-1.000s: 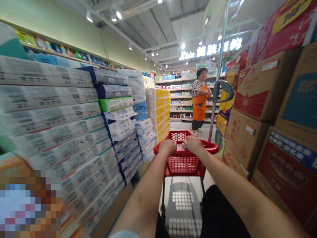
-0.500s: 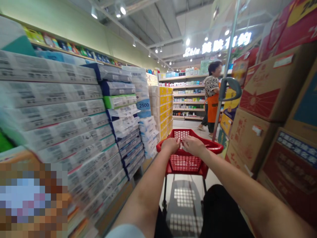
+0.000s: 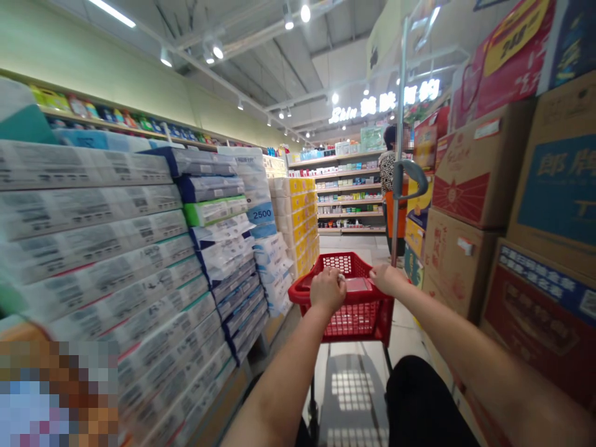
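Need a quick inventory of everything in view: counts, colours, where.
shopping cart: 1, red mesh, directly ahead
cart pole: 1, silver with grey handle, at the cart's right side
tissue packs: many, white with blue and green, stacked along the left
cartons: many, brown and red, stacked along the right
yellow-and-white cartons: several, stacked ahead, left of the cart
store shelves: several tiers, white, far end
co-worker: 1, orange apron, far end, partly behind the pole
lit sign: 1, white lettering, high at far end
black trousers: black, bottom of view
left grip: 1, bare, on the cart rim
right grip: 1, bare, on the cart rim
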Motion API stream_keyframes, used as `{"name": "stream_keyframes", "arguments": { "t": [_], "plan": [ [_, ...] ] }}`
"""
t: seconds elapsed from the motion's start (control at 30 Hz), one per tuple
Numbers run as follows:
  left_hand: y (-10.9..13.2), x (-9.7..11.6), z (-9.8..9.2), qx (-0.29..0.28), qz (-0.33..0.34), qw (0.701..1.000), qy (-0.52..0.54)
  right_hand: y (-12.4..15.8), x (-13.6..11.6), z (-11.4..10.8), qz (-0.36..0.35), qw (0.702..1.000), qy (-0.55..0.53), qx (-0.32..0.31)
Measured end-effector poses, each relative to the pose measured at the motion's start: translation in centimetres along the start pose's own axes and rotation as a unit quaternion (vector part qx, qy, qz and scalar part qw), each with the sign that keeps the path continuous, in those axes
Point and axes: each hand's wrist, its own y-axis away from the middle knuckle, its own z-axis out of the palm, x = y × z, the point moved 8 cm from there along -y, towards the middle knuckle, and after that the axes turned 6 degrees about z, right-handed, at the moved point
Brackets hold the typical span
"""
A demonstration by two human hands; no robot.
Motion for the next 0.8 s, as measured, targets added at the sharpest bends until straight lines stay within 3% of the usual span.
{"name": "stream_keyframes", "arguments": {
  "t": [0.07, 0.17, 0.2, 0.3, 0.33, 0.37, 0.47, 0.5, 0.53, 0.63, 0.67, 0.8],
  "plan": [
    [0.9, 0.7, -0.6, 0.022, 0.051, 0.998, 0.01, 0.2, 0.3, 0.4, 0.012, 1.0, 0.005, -0.025],
    [2.6, 2.7, -0.8, 0.005, 0.205, 0.978, 0.04, 0.1, 1.0, 0.3, 0.066, 0.997, -0.03, -0.034],
    [2.8, 2.4, -0.8, 0.005, 0.199, 0.979, 0.04, 0.1, 1.1, 0.2, 0.079, 0.995, -0.044, -0.03],
    [2.8, -1.5, -1.1, 0.021, 0.014, 1.0, 0.008, 0.1, 1.3, -0.1, 0.093, 0.993, -0.067, -0.018],
    [2.9, -2.3, -1.1, 0.025, -0.02, 0.999, 0.002, 0.2, 1.4, -0.2, 0.097, 0.993, -0.072, -0.016],
    [2.9, -2.4, -1.0, 0.023, -0.008, 1.0, 0.003, 0.2, 1.5, -0.2, 0.1, 0.992, -0.075, -0.015],
    [3.1, 0.1, -0.4, 0.008, 0.167, 0.985, 0.031, 0.3, 1.5, -0.3, 0.101, 0.992, -0.079, -0.012],
    [3.1, 0.5, -0.3, 0.008, 0.187, 0.982, 0.038, 0.3, 1.5, -0.4, 0.101, 0.992, -0.08, -0.011],
    [2.9, 0.3, -0.1, 0.009, 0.166, 0.985, 0.04, 0.3, 1.5, -0.4, 0.102, 0.991, -0.081, -0.01],
    [1.9, -1.5, 0.3, 0.013, -0.004, 1.0, 0.024, 0.2, 1.6, -0.3, 0.111, 0.99, -0.084, -0.009],
    [1.6, -1.3, 0.4, 0.013, -0.019, 1.0, 0.017, 0.1, 1.6, -0.3, 0.113, 0.99, -0.085, -0.007],
    [0.1, 2.6, 0.5, -0.002, 0.14, 0.99, 0.023, -0.4, 1.6, 0.3, 0.107, 0.99, -0.087, -0.012]
  ]
}}
